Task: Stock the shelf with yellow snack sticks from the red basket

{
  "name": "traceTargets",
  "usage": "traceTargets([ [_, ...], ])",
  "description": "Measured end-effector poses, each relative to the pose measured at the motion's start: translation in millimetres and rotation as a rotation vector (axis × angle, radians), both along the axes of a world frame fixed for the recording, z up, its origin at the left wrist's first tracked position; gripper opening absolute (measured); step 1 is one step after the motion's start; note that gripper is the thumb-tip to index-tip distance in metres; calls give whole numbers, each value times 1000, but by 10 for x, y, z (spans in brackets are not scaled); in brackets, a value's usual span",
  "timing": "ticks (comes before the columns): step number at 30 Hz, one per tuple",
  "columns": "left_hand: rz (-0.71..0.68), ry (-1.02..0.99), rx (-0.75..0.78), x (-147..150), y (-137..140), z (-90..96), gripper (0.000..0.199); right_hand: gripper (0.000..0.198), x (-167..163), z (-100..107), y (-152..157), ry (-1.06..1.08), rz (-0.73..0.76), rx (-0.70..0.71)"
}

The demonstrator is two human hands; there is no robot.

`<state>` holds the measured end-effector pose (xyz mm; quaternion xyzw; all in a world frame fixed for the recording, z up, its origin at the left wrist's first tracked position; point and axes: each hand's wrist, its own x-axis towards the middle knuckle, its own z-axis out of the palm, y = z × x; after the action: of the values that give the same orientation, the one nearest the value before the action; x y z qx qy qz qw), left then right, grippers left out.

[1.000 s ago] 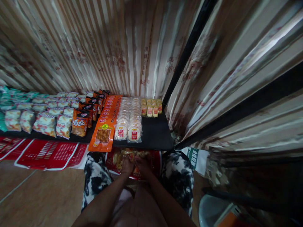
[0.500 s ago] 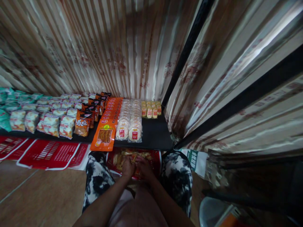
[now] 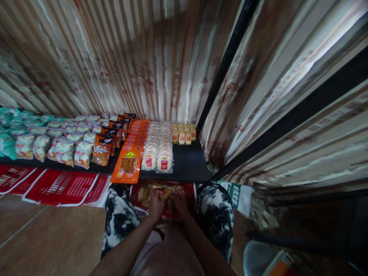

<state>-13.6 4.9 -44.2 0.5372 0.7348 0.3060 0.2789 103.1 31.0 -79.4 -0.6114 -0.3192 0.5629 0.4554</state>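
1. Left hand (image 3: 156,205) is resting low at the centre, fingers half curled around or against a yellowish wrapped packet (image 3: 165,193); dim light is hiding whether the grip is firm
2. Right hand (image 3: 179,201) is lying just beside it, also partly closed, fingertips meeting the packet's other side or its neighbours; cannot tell which, nor how tightly
3. Packet is sitting between the two hands, over a red basket (image 3: 192,194) that is holding more wrapped yellowish snacks (image 3: 144,194); contents are showing too dark to count
4. Basket is standing between the person's knees, with black-and-white patterned trousers (image 3: 215,205) flanking it, and its far side is meeting the front edge of a black shelf (image 3: 189,163)
5. On the shelf, nearest the left hand, an orange flat pack (image 3: 126,165) is overhanging the front edge, with similar packs overlapping behind it
6. Round pale cakes (image 3: 164,158) in clear wrap are forming two rows just right of the orange packs; small yellow packets (image 3: 184,135) are standing at the back, farther right
7. Orange-brown bags (image 3: 101,151), white bags (image 3: 61,151) and green bags (image 3: 8,145) are filling the shelf leftward, in that order
8. Red baskets with white handles (image 3: 64,187) are lying at lower left, below the shelf edge
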Motion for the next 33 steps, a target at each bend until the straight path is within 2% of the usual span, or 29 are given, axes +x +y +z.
traceTargets([
  [8,0,-112,19,40,31,75,13,34,96,81,28,-111,78,68],
  [17,-27,-192,131,67,74,214,15,42,164,307,24,-66,161,128],
  [23,-3,-315,116,122,109,278,15,39,255,510,-2,-73,176,167],
  [29,10,-446,66,167,134,312,12,39,327,753,-13,-50,161,91],
  [33,-5,-520,44,198,128,341,11,40,366,845,3,-19,152,81],
])
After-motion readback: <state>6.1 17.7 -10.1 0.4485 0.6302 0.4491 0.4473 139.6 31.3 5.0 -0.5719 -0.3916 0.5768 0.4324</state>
